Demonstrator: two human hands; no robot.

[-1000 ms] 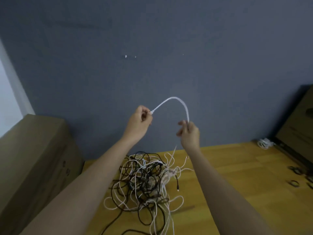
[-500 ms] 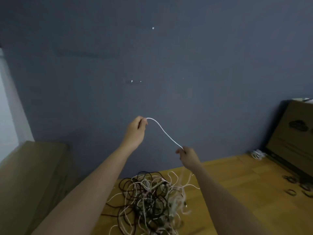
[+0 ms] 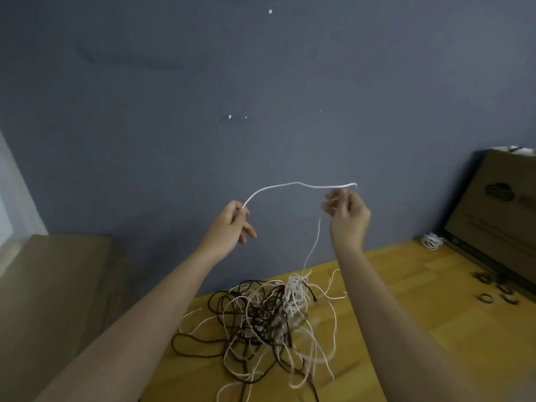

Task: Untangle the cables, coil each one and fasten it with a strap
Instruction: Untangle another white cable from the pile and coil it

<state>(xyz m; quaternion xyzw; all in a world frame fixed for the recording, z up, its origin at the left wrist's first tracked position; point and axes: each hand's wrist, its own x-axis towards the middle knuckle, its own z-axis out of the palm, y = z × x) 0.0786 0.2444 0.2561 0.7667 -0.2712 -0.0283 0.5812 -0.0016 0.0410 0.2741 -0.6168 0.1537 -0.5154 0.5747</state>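
Above the tangle (image 3: pixel 266 311), both hands pinch a white cable (image 3: pixel 293 184) strung between left hand (image 3: pixel 229 227) and right hand (image 3: pixel 348 216).

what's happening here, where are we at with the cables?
A person is working one white cable out of the tangled pile of black and white cables on the wooden table. The left hand pinches its end, the right hand holds it further along, and the rest hangs down into the pile. One coiled white cable lies at the table's far right, with small black straps near it.
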